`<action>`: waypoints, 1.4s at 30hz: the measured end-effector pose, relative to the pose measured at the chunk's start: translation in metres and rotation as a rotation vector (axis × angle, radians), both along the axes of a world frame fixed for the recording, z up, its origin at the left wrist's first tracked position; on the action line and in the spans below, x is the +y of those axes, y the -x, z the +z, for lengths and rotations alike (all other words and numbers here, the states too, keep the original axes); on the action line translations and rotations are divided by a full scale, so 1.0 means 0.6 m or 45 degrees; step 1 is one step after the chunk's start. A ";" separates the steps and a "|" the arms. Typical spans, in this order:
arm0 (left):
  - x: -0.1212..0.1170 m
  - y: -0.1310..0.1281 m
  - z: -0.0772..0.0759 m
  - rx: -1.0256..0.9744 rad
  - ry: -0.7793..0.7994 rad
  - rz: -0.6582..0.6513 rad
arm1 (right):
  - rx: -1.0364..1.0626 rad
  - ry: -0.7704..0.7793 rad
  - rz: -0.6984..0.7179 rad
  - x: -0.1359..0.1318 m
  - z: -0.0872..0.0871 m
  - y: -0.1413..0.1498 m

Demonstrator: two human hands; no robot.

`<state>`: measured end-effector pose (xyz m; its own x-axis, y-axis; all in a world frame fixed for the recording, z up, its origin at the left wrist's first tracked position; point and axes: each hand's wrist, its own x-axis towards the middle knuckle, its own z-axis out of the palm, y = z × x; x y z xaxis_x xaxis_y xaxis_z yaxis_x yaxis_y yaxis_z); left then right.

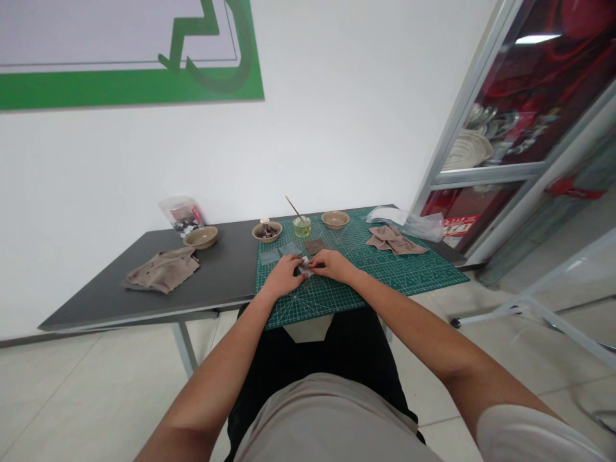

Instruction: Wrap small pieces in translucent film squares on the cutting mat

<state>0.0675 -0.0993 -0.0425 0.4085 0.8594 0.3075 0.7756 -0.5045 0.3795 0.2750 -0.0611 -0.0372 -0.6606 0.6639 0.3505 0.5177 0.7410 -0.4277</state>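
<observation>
My left hand [283, 276] and my right hand [333, 265] meet low over the green cutting mat [332, 295]. Between their fingertips is a small whitish piece [306, 267] with a greyish patch, gripped at its left and right sides. It is too small to tell its kind. Just beyond the hands lie thin flat squares: a grey-blue one [290, 248], a second greyish one [269, 257] and a brown one [315, 246]. Farther back stands a glass cup [302, 227] of yellowish liquid with a thin brush-like stick [292, 206] leaning in it.
A bowl of dark bits [267, 232] and another bowl [335, 220] sit along the back. Left on the dark table [226, 276] are a brown cloth [162, 271], a bowl [201, 237] and a clear container [181, 216]. To the right lie another cloth [394, 240] and a plastic bag [409, 222].
</observation>
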 end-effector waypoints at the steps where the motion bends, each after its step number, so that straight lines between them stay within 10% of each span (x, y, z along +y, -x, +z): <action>1: 0.000 0.000 0.000 0.002 -0.001 -0.001 | -0.003 -0.001 -0.020 0.004 0.000 -0.001; 42: -0.011 -0.004 0.007 -0.009 -0.017 -0.003 | 0.111 0.015 -0.026 -0.014 -0.005 0.005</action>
